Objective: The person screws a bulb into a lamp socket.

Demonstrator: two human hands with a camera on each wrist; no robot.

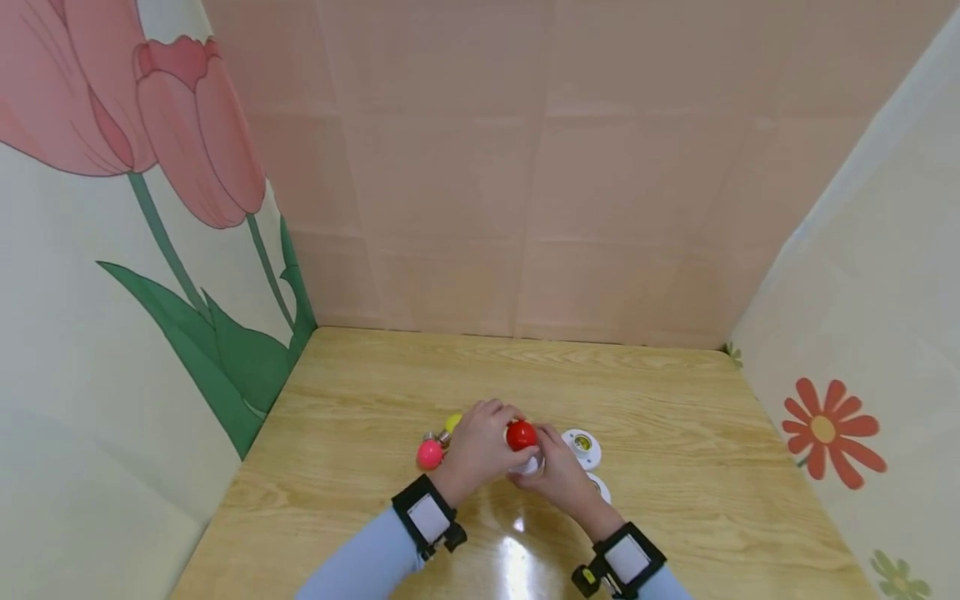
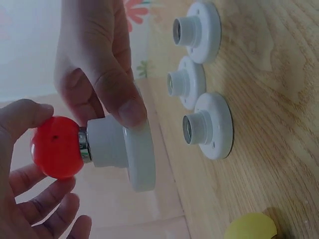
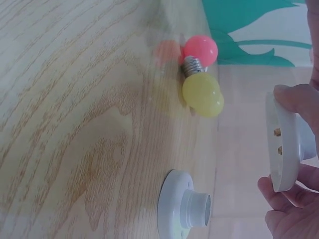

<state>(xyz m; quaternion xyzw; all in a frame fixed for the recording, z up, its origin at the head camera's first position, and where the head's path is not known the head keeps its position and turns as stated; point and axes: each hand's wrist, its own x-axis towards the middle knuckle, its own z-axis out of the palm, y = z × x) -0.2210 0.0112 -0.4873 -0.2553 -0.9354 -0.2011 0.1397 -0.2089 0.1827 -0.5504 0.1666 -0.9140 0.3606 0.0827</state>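
My left hand (image 1: 480,443) holds a red round light bulb (image 2: 59,147) between thumb and fingertips. A white lamp socket (image 2: 139,157) with a wide round base is gripped by my right hand (image 1: 561,477), whose thumb presses on the base rim. The bulb's metal screw cap (image 2: 84,144) sits at the socket's mouth, partly inside it, with a band of silver thread showing. Both are held up above the table. In the right wrist view the socket's underside (image 3: 275,169) shows two brass-coloured screws.
Three more white lamp sockets (image 2: 214,127) stand on the wooden table (image 1: 360,383), right of the hands. To the left lie a pink bulb (image 1: 430,454) and yellow bulbs (image 3: 202,93) close together. Printed walls (image 1: 525,208) border the table's back and sides.
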